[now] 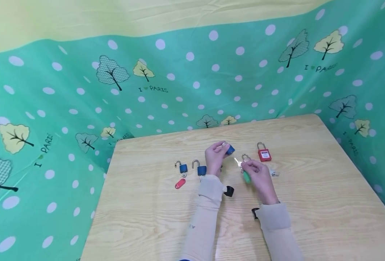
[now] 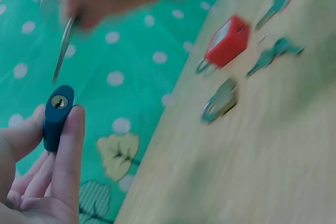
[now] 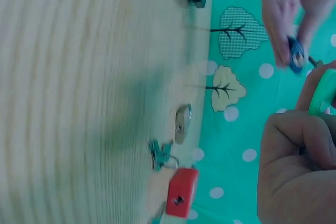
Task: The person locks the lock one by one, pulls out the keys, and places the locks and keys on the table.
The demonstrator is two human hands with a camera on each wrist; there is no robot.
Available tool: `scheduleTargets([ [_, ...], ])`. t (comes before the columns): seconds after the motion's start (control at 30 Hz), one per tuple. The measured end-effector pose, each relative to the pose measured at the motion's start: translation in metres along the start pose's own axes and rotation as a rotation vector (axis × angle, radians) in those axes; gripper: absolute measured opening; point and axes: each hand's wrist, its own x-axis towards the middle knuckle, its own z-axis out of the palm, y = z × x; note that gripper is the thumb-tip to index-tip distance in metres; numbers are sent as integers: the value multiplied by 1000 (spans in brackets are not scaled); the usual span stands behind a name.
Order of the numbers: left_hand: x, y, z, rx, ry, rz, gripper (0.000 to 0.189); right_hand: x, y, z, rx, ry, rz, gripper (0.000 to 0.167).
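My left hand holds a blue padlock by its sides, above the table. In the left wrist view the padlock's brass keyhole faces the other hand. My right hand pinches a silver key, from which a green tag hangs. The key's blade points at the keyhole end, with a small gap between them. Motion blurs the right hand in the left wrist view. Most of this padlock's shackle is hidden by the left fingers.
Two blue padlocks with raised shackles lie to the left, a red key tag below one. A red padlock, a brass padlock and loose keys lie to the right on the wooden table. A patterned green cloth hangs behind.
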Motion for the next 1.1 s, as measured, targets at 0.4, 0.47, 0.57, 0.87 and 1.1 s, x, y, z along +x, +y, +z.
scheduleTargets([
  [0.4,7,-5,-11,233,-43,-26,42,15,14,2,-331,77,-96,25],
  [0.47,7,-9,-10,291,-50,-33,42,17,18,5,-404,68,-109,23],
  [0.57,7,-15,-9,362,-55,-12,42,19,19,9,-498,46,-92,23],
  [0.87,6,-24,-7,498,-53,17,37,20,20,16,-678,-1,-56,20],
  [1.1,7,-29,-5,518,-75,30,35,22,21,20,-764,-7,-53,20],
])
